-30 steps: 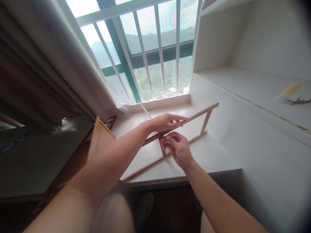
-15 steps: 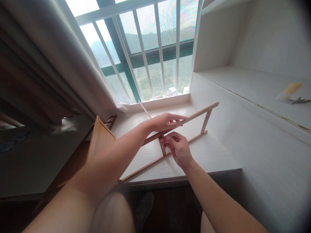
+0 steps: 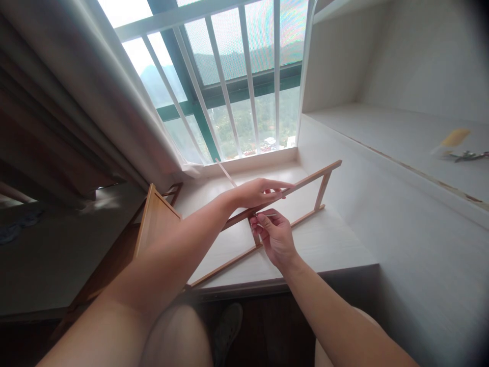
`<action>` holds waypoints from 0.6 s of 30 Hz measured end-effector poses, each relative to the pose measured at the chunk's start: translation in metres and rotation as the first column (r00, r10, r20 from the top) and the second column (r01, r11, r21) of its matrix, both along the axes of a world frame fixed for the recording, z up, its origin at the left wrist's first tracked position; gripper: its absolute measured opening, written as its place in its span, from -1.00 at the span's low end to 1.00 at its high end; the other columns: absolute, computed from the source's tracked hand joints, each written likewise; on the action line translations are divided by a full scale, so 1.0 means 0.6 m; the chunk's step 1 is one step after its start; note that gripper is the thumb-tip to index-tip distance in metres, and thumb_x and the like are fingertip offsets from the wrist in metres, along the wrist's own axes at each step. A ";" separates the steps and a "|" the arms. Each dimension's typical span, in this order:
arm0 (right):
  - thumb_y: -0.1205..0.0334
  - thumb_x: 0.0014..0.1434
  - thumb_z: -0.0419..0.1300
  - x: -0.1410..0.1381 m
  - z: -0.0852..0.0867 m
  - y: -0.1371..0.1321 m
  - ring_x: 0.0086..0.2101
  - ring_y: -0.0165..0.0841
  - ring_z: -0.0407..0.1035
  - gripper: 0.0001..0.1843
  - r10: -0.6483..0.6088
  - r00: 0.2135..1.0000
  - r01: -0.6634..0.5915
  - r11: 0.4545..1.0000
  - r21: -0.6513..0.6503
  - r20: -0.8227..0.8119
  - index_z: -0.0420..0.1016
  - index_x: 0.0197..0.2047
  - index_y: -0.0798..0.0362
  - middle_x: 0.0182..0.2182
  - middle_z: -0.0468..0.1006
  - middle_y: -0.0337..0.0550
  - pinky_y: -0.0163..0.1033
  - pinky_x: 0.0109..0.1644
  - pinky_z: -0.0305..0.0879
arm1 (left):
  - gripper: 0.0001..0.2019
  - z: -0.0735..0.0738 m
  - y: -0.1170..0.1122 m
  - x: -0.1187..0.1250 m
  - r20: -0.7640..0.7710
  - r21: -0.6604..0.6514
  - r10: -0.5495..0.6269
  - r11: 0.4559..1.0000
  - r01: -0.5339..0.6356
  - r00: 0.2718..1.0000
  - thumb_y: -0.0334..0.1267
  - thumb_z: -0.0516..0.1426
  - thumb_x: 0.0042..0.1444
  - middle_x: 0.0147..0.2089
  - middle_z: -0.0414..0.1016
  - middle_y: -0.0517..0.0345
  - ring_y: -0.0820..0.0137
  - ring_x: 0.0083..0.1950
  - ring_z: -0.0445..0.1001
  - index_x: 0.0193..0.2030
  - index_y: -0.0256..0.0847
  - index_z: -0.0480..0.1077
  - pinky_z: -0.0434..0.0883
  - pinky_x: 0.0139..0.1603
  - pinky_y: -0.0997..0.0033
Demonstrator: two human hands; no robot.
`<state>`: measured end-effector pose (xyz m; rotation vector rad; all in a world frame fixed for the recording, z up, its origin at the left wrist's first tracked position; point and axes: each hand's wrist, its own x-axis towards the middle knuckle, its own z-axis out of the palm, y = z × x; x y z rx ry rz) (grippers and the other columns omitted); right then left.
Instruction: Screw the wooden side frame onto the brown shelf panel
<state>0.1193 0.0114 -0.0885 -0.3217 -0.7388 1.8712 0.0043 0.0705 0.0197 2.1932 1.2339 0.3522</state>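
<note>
A wooden frame with two long rails and short crossbars lies tilted on the white ledge. My left hand reaches across its upper rail, fingers stretched out along the wood and resting on it. Just below, my right hand is closed in a pinch at the joint between that rail and the middle crossbar. Between its thumb and fingers is a small, thin metal tool that looks like a hex key. The fingers partly hide the tool's end and the joint.
A wooden panel piece stands at the left beside the curtain. White bars cross the window behind the ledge. On the right shelf lie a yellow-ended object and some small metal pieces.
My right hand has turned slightly at the joint, with the metal tool still pinched. The left hand stays on the rail, and the whole view has shifted a little.
</note>
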 end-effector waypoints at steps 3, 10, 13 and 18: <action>0.21 0.03 0.40 0.000 -0.003 0.002 -0.45 -0.39 0.42 -0.81 0.002 1.000 -0.002 1.000 0.019 -0.010 0.48 -0.36 0.07 -0.47 0.59 -0.14 -0.30 -0.43 0.32 | -0.53 0.000 -0.001 0.000 -0.003 0.005 0.001 1.000 -0.001 1.000 -0.21 -0.03 0.29 0.00 0.53 0.12 0.44 -0.13 0.38 0.34 -0.02 0.19 0.30 -0.05 0.42; 0.19 0.05 0.37 0.018 -0.002 0.022 -0.45 -0.33 0.46 -0.81 -0.056 0.979 0.016 0.980 0.201 0.198 0.48 -0.36 0.09 -0.47 0.60 -0.13 -0.23 -0.38 0.39 | -0.54 -0.003 0.000 -0.003 0.012 0.004 0.005 1.000 -0.005 1.000 -0.19 -0.03 0.29 0.00 0.53 0.12 0.42 -0.10 0.40 0.33 -0.02 0.21 0.30 -0.03 0.41; 0.23 0.07 0.35 0.032 0.003 0.031 -0.47 -0.37 0.44 -0.85 -0.096 0.947 -0.001 0.954 0.300 0.307 0.49 -0.37 0.11 -0.47 0.61 -0.14 -0.22 -0.32 0.39 | -0.54 -0.004 0.000 -0.003 0.020 -0.009 0.001 1.000 -0.001 1.000 -0.18 -0.03 0.29 0.01 0.53 0.11 0.43 -0.11 0.41 0.33 -0.02 0.20 0.31 -0.06 0.42; 0.21 0.06 0.35 0.034 0.001 0.037 -0.46 -0.37 0.43 -0.85 -0.116 0.927 -0.005 0.947 0.322 0.357 0.51 -0.38 0.11 -0.46 0.61 -0.13 -0.21 -0.29 0.40 | -0.54 -0.003 -0.001 -0.002 0.017 -0.005 -0.002 1.000 0.002 1.000 -0.16 -0.03 0.30 0.01 0.53 0.10 0.42 -0.11 0.42 0.33 -0.02 0.20 0.32 -0.07 0.42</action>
